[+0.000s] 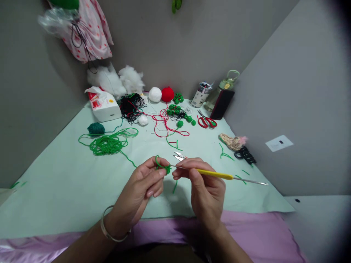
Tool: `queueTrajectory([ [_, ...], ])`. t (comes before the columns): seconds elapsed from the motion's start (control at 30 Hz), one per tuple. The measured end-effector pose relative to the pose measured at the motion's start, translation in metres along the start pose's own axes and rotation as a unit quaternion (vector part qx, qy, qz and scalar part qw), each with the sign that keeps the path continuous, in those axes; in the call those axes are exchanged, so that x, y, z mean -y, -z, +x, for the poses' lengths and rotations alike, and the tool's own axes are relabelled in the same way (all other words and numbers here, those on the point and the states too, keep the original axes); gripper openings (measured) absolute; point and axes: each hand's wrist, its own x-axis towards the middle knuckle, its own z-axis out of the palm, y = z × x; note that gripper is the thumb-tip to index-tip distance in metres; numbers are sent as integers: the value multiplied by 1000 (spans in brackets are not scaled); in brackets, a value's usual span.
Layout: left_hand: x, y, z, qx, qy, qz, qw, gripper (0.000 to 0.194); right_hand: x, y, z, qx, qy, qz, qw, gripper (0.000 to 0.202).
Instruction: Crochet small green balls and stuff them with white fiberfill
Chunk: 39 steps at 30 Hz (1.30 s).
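Note:
Between the thumb and fingers of my left hand [146, 182] is a small piece of green crochet [167, 169], with green yarn looped over the index finger. My right hand [207, 193] grips a crochet hook [215, 174] with a yellow handle, held like a pen. The hook's left tip meets the green piece; its other metal end points right. Green yarn runs from the left hand back to a loose tangle of green yarn [106, 143]. Behind the right hand, thread snips [179, 156] lie partly hidden. A short green tail [175, 186] hangs below the piece.
Along the back stand a tissue box [105, 107], white stuffing [131, 78], a white yarn ball [155, 94], a red yarn ball [167, 94], a pen holder [201, 95], a bottle [219, 93] and a phone [222, 104]. Red-handled scissors [207, 121] and green crocheted pieces [174, 110] lie nearer.

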Motion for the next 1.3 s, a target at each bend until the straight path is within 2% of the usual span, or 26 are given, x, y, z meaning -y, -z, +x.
queueTrajectory([
  [0.33,-2,-4,2,-29,-12,16,999,24,3,-4,1,3,2,3,1000,19],
  [0.53,0,1,2,-24,-11,3,1000,19,5,-4,0,-2,18,-23,1000,20],
  [0.73,0,0,3,-31,-6,-11,999,20,9,-2,-4,21,82,-114,990,25],
  [1.0,-1,2,4,-21,1,-25,999,13,9,-3,-3,10,80,-104,991,25],
  [1.3,-2,0,5,-31,1,-14,999,13,9,-3,0,-8,86,-121,989,24],
])
